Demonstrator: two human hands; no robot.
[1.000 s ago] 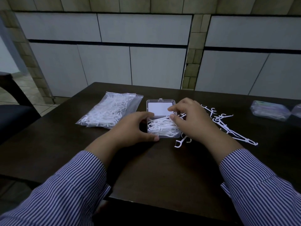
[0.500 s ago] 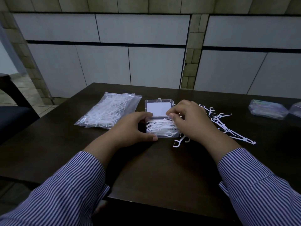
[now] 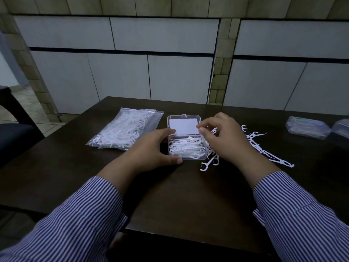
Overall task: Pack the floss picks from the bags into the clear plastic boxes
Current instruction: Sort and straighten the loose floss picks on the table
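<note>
An open clear plastic box (image 3: 186,157) sits mid-table, its tray full of white floss picks (image 3: 184,147) and its lid (image 3: 182,125) laid flat behind it. My left hand (image 3: 151,148) grips the box's left side, thumb at the front corner. My right hand (image 3: 224,138) hovers over the box's right edge with curled fingers pinching a few floss picks. Loose floss picks (image 3: 264,150) lie scattered right of the box, some under my right hand. A clear bag of floss picks (image 3: 124,132) lies to the left.
Two closed clear boxes (image 3: 306,127) rest at the far right of the dark wooden table (image 3: 179,195). A dark chair (image 3: 15,137) stands off the table's left side. Tiled wall panels rise behind the table.
My right hand has lifted off the picks in the tray and shifted up and right to the box's right edge. My left hand keeps its hold on the box.
</note>
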